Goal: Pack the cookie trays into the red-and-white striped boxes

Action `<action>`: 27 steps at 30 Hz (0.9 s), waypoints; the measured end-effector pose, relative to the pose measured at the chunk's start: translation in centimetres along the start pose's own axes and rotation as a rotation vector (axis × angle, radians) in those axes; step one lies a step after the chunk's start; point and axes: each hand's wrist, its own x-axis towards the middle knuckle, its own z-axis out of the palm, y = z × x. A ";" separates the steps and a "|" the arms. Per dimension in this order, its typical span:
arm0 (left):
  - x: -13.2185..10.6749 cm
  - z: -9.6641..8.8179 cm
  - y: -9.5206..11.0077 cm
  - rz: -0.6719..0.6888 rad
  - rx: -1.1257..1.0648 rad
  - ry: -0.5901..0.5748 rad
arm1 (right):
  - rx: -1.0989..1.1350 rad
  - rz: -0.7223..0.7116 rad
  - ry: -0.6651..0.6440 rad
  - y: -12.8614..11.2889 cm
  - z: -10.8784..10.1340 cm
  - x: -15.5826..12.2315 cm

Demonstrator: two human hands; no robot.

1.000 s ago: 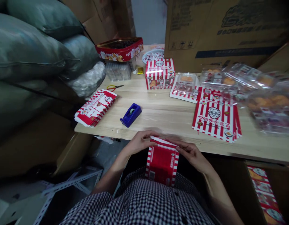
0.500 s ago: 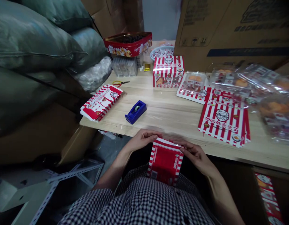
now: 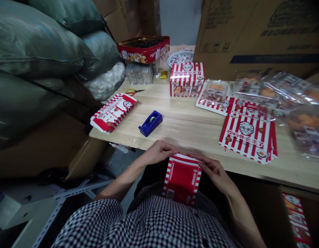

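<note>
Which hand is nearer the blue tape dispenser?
Left. The left hand is just on the near side of the tape dispenser; the right hand is farther off, nearer and to its right.

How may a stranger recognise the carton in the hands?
From the pale wooden table, look between its near edge and the checked shirt. The left hand and right hand hold a carton there. Its mostly red face sets it apart from the broadly striped pile at the table's right.
</note>
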 end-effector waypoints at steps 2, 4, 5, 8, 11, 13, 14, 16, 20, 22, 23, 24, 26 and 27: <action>-1.0 0.4 -0.2 0.015 -0.086 -0.020 | 0.022 0.012 0.004 0.2 0.0 0.1; -1.9 0.6 -0.3 -0.005 -0.185 -0.041 | 0.030 0.018 0.008 0.4 0.0 0.2; -2.3 0.7 -0.4 -0.018 -0.218 -0.035 | 0.029 0.019 0.007 0.4 0.1 0.3; -2.9 0.6 -0.1 -0.033 -0.250 0.011 | 0.012 0.015 -0.001 0.2 0.2 0.4; -2.9 0.0 0.6 -0.059 -0.285 -0.010 | -0.021 -0.006 -0.022 -0.5 0.4 0.5; -2.5 -0.4 1.1 -0.079 -0.281 -0.035 | -0.042 -0.014 -0.039 -1.0 0.8 0.6; -2.3 -0.6 1.2 -0.082 -0.266 -0.045 | -0.056 -0.020 -0.046 -1.2 1.0 0.7; -1.8 -0.6 1.4 -0.076 -0.227 -0.049 | -0.098 -0.053 -0.040 -1.3 1.7 0.9; -1.4 0.2 1.1 -0.066 -0.192 0.031 | -0.169 -0.165 0.058 -0.6 2.4 1.5; -1.5 0.6 0.7 -0.045 -0.212 0.056 | -0.158 -0.179 0.072 0.0 2.3 1.7; -1.7 0.7 0.5 -0.031 -0.236 0.042 | -0.145 -0.175 0.068 0.3 2.2 1.7; -1.8 0.8 0.3 -0.021 -0.267 0.009 | -0.133 -0.168 0.059 0.4 2.0 1.7; -2.2 1.0 0.0 -0.012 -0.328 -0.057 | -0.123 -0.156 0.043 0.6 1.6 1.7; -2.3 1.1 0.0 -0.013 -0.343 -0.065 | -0.128 -0.154 0.036 0.6 1.5 1.6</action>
